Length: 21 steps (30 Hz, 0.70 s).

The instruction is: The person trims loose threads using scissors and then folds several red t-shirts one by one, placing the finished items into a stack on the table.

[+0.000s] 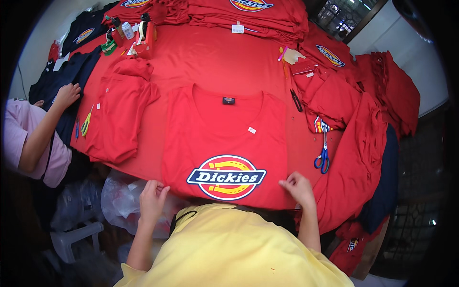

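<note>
Spread flat in front of me is a folded red T-shirt [215,131]. Its neckline faces away from me, and a large oval blue, white and yellow print sits near the close edge. A small white sticker [252,130] lies on it below the collar. At the shirt's near left corner, my left hand [153,198] pinches the cloth between thumb and fingers. My right hand [300,189] pinches its right side near the front, beside the print. The fabric between the two hands lies mostly smooth and hangs slightly over the table edge.
Blue-handled scissors [322,155] and black snips [296,99] lie right, beside heaped red shirts [351,158]. Yellow scissors [86,123] rest left, near another red garment [122,115]. A tape dispenser [143,40] and shirt stacks [248,16] stand far back. Another person's arm [48,129] reaches in left.
</note>
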Motion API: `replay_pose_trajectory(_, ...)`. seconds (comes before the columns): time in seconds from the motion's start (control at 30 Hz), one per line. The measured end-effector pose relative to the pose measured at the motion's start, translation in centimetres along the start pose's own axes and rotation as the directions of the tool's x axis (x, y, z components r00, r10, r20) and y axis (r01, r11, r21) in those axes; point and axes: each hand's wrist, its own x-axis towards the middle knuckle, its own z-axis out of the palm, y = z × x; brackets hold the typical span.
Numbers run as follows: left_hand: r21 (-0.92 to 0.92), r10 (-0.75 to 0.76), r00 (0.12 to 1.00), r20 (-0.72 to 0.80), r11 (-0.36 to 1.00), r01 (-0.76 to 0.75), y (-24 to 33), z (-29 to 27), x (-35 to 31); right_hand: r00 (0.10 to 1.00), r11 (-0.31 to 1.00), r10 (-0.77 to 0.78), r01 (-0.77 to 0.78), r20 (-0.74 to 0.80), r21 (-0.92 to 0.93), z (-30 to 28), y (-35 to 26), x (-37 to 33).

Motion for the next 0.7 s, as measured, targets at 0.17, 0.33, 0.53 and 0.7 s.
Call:
replay_pose_trajectory(0.17, 0.146, 0.122, 0.98, -0.157, 0.984, -0.099, 1.3, 0.2, 0.9, 0.936, 0.968, -0.245, 0.222, -0.254, -0.114, 0.7, 0.2, -2.3)
replay_pose_trajectory(0.33, 0.024, 0.2, 0.915, -0.351, 0.978, -0.205, 5.2, -0.2, 0.3, 0.682, 0.855, -0.504, 0.481, -0.53, -0.193, 0.4, -5.8, -3.0)
replay_pose_trajectory(0.53, 0.398, 0.434, 0.808, 0.399, 0.712, -0.578, 11.0, 9.6, -3.1, 0.635, 0.645, -0.755, 0.765, -0.163, -0.009, 9.4, -9.1, -1.3)
replay_pose_trajectory(0.7, 0.4, 0.45, 0.798, 0.401, 0.698, -0.594, 9.5, 10.0, -4.7, 0.595, 0.619, -0.781, 0.778, -0.192, -0.11, 10.5, -8.3, -1.7)
